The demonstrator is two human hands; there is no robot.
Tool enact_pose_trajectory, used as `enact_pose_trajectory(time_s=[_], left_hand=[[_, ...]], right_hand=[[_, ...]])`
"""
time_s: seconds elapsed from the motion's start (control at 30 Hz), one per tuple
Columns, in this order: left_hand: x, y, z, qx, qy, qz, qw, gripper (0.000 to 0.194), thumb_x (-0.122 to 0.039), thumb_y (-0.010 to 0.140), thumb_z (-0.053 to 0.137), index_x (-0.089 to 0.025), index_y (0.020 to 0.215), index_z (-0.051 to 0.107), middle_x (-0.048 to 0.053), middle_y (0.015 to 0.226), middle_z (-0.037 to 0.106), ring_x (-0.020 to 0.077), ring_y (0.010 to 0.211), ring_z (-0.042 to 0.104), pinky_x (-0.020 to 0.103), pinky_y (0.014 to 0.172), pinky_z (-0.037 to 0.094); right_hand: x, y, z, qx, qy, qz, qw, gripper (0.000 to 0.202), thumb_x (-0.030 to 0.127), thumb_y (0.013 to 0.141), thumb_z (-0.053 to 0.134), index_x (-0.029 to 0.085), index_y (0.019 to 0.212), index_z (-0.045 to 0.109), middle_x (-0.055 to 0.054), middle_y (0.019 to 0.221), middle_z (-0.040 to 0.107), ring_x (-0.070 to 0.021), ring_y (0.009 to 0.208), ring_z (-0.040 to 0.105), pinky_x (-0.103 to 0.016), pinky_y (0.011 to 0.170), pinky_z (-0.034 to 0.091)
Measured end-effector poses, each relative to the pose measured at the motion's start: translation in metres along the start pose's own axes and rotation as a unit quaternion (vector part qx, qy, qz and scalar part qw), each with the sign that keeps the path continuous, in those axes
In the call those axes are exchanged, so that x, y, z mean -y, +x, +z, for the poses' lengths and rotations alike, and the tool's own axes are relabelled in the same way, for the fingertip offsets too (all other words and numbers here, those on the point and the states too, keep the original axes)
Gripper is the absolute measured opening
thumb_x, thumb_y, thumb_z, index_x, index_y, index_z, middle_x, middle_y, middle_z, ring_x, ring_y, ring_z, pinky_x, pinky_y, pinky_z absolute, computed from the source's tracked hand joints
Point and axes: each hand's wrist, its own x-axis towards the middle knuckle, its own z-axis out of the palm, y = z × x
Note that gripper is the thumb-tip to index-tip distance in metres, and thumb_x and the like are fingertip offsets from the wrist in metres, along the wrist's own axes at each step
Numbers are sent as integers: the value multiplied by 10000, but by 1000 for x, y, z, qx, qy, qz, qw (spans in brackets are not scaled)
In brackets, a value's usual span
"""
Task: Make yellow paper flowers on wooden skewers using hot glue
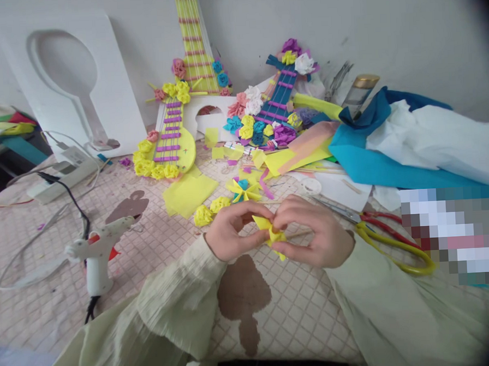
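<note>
Between my two hands, above the middle of the table, is a folded piece of yellow crepe paper (277, 236). My left hand (236, 230) pinches its left side between thumb and forefinger, and a pointed corner sticks up there. On the other side my right hand (312, 231) grips the paper with thumb and fingertips. A thin stick shows behind the right fingers; whether it joins the paper I cannot tell. Just beyond my hands lie crumpled yellow paper flowers (203, 215) and a yellow star-shaped paper piece (243, 190). Flat yellow paper sheets (190, 192) rest farther left.
A white glue gun (98, 253) stands at left, its cord near a power strip (63, 173). Scissors (367, 223) with red and yellow handles lie right of my hands. Flower-trimmed paper guitars (176, 134) lean at the back. Blue cloth-like sheeting (362, 157) is piled at right.
</note>
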Motion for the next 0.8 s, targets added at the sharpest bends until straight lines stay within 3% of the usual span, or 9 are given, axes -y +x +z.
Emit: enact_pose_trajectory(time_s=[0.2, 0.37, 0.5, 0.63, 0.8], left_hand=[[-2, 1, 2, 8, -105, -83, 991, 214, -100, 654, 676, -145, 852, 607, 30, 760, 634, 123, 705, 622, 236, 640, 515], [-6, 2, 1, -30, -76, -29, 996, 146, -112, 682, 656, -144, 821, 626, 46, 775, 641, 121, 730, 605, 240, 668, 509], [-6, 1, 1, -42, -32, 25, 998, 155, -117, 677, 661, -153, 824, 629, 52, 778, 647, 144, 772, 597, 280, 715, 498], [-4, 0, 1, -25, -17, 35, 999, 171, -88, 670, 656, -153, 827, 635, 50, 786, 646, 144, 776, 591, 292, 740, 484], [-4, 1, 2, -47, -35, 11, 998, 148, -103, 674, 656, -155, 811, 629, 34, 774, 640, 127, 761, 588, 259, 709, 486]], right_hand=[[-1, 1, 0, -10, 31, 20, 999, 88, 221, 709, 598, 211, 688, 513, -8, 641, 535, -136, 636, 501, -300, 593, 437], [3, 1, 2, -67, 17, -13, 998, 124, 204, 679, 653, 237, 763, 568, -28, 744, 606, -146, 674, 563, -297, 602, 466], [5, 1, 2, -70, 10, -25, 997, 119, 207, 671, 663, 241, 737, 569, -26, 715, 609, -154, 677, 573, -308, 614, 476], [5, 1, 3, -48, 23, -19, 998, 97, 196, 693, 634, 240, 714, 549, -15, 677, 603, -146, 655, 564, -308, 616, 481], [4, 0, 4, -48, 9, -29, 998, 108, 180, 694, 630, 228, 720, 537, -21, 703, 616, -145, 678, 566, -316, 648, 484]])
